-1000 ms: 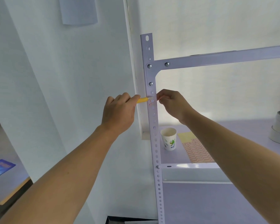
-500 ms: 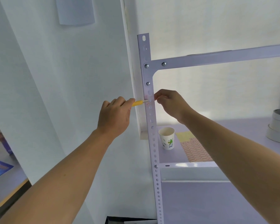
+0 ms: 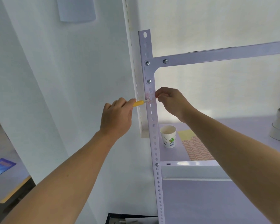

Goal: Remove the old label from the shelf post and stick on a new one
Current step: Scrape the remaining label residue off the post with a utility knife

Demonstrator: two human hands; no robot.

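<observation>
Removal step in hand. The left hand (image 3: 116,118) grips a yellow scraper (image 3: 138,103), its tip on the old label (image 3: 149,98), which is pinkish remnants on the shelf post (image 3: 152,126). The right hand (image 3: 170,101) appears to pinch the label's edge. Next move: scrape clean, then take a label from the sticker sheet (image 3: 196,150).

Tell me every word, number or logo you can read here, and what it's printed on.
Nothing here reads clearly.
paper cup: a green picture with small blue characters below it, too blurred to read.
blue card: a reddish title line, too blurred to read.
label sheet: rows of red-framed labels, no text legible.
shelf post: only reddish smears higher up, no words.
</observation>
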